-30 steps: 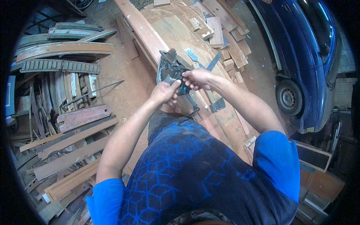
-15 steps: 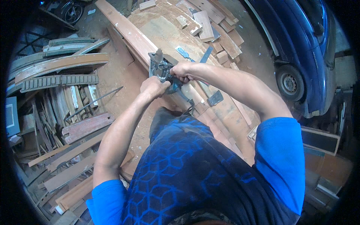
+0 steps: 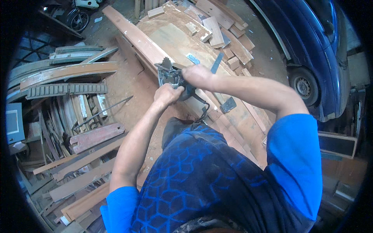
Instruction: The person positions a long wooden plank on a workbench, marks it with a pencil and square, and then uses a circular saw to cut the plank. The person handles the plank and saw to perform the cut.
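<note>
A handheld circular saw (image 3: 175,79) lies over the workbench with its toothed blade (image 3: 166,63) pointing up and its base plate turned toward the far left. My left hand (image 3: 168,94) is wrapped round the saw's near side. At its right side, my right hand (image 3: 200,77) is closed and slightly blurred; its fingertips are hidden. A black cord (image 3: 206,108) loops off the saw toward my body. Beside it on the bench rest a tool with a dark square head (image 3: 228,105), a bluish flat strip (image 3: 217,63) and a small blue-and-white flat piece (image 3: 192,58).
A long plank (image 3: 134,33) runs along the bench's left edge. Wood offcuts (image 3: 213,32) are heaped at the far right. Stacked boards (image 3: 87,159) and curved timber pieces (image 3: 70,73) fill the left floor. A blue car (image 3: 322,58) stands to the right.
The view has shifted slightly, so the whole scene sits further right and lower. My right hand has turned at the wrist over the saw's right side. My left hand keeps its hold.
</note>
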Action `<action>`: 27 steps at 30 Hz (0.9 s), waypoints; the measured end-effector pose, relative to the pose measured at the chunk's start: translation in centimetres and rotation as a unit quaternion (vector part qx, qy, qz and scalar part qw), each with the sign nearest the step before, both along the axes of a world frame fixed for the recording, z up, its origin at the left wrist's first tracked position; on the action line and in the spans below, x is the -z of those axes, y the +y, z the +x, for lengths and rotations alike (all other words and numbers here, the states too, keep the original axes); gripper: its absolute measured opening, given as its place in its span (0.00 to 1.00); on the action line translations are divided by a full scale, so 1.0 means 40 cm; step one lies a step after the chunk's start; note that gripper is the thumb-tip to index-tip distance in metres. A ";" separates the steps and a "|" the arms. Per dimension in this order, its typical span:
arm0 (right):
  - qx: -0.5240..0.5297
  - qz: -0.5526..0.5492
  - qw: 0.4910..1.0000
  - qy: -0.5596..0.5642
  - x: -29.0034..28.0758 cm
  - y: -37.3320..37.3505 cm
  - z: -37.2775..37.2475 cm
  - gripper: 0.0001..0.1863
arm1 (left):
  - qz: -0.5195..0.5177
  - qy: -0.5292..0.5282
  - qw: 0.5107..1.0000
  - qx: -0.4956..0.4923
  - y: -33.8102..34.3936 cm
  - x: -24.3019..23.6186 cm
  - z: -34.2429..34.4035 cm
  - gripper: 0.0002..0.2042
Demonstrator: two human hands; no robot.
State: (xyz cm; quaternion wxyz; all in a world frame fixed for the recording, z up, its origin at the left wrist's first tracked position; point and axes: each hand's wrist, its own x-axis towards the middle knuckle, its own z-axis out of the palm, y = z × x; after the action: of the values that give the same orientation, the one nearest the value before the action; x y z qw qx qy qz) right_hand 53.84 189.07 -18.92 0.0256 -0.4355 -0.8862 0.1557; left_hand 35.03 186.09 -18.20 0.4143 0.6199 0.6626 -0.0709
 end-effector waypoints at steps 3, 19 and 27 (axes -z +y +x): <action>0.251 -0.278 0.920 0.113 -0.008 0.010 0.015 0.15 | -0.037 -0.135 0.989 -0.051 -0.022 0.013 -0.043 0.22; 0.382 -0.126 0.844 0.355 0.346 0.061 0.184 0.22 | 0.037 -0.231 0.936 -0.265 0.262 0.169 -0.015 0.09; 0.429 -0.426 0.632 0.485 0.530 -0.046 0.127 0.31 | 0.085 -0.274 0.944 -0.161 0.097 0.185 0.000 0.17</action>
State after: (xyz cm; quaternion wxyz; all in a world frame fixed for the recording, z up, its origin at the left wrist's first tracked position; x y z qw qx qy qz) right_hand 58.91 187.23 -40.11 0.3276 -0.5906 -0.2947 0.6760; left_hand 35.04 189.95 -25.60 0.5311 0.5332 0.6184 0.2262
